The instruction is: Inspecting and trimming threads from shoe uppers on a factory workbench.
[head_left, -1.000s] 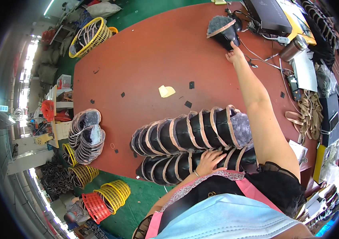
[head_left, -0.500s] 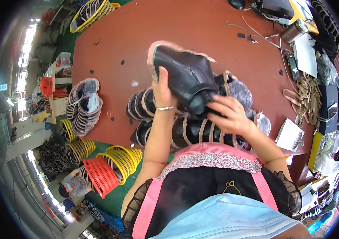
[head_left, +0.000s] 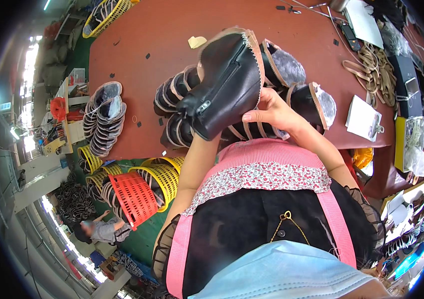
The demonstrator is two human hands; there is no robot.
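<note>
A black leather boot upper [head_left: 227, 82] with a zipper down its side and a tan, zigzag-edged border is held up above the table. My right hand [head_left: 272, 110] grips its right edge, thumb on the near face and fingers behind. Behind the upper is my left hand [head_left: 200, 72], mostly hidden; a bit of skin shows at the upper's left edge, and its forearm comes up from below. Beneath and beside the upper lie rows of similar black boot uppers [head_left: 171, 92] with tan edges. Some on the right, such as one upper [head_left: 316, 102], show grey fur lining.
The reddish-brown table [head_left: 137, 45] bears another stack of uppers [head_left: 106, 118] at its left, a tan scrap [head_left: 197, 42], tan straps [head_left: 370, 67] and a clipboard [head_left: 364, 118] at right. Red [head_left: 133, 198] and yellow baskets [head_left: 164, 182] stand lower left, near another person [head_left: 103, 230].
The boot upper has been turned, so its zipper side and open top edge now show. My right hand has shifted up to its right edge; my left hand has gone behind it.
</note>
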